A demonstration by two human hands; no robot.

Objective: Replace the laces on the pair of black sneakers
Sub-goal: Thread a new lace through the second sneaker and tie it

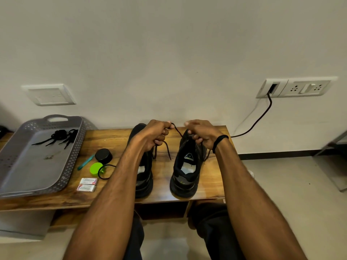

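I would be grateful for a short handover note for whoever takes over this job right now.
Left hand grips a black lace; right hand grips it too, over the right sneaker.
Left sneaker stands beside it on the table.
Other black laces lie in the tray.
Lacing stage cannot be told; finishing and tying both sneakers is probably left.

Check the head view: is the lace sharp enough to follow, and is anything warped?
Head view: lace between left hand and right hand reads crisp; right sneaker eyelets lost in black-on-black shadow; wide-angle skews socket plate and tray near the edges.
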